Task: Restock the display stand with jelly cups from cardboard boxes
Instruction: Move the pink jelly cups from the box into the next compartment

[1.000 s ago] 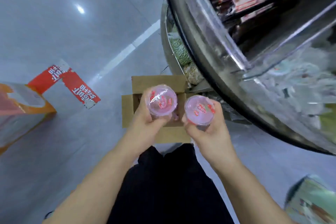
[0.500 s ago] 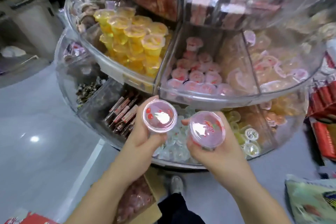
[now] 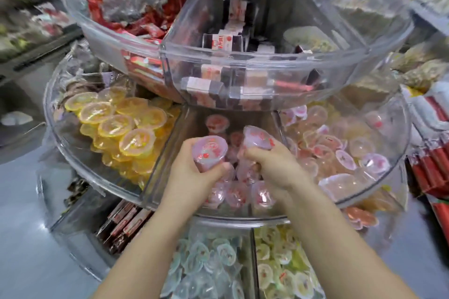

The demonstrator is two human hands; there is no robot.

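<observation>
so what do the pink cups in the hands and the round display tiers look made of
Pink jelly cup in the left hand: seemingly thin translucent plastic with a glossy printed film lid that glints. The right hand holds a matching cup. Middle display tier: clear, rigid, acrylic-like plastic; contents show through its shiny wall.

Blurred shelves (image 3: 29,19) at left edge

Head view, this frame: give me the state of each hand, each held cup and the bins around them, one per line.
Left hand: shut on left pink cup, over the pink bin.
Right hand: shut on right pink cup, over the same bin.
Left pink cup: sealed, tilted, held.
Right pink cup: sealed, tilted, held.
Pink bin: partly filled with pink cups.
Yellow bin: stocked with yellow cups.
</observation>
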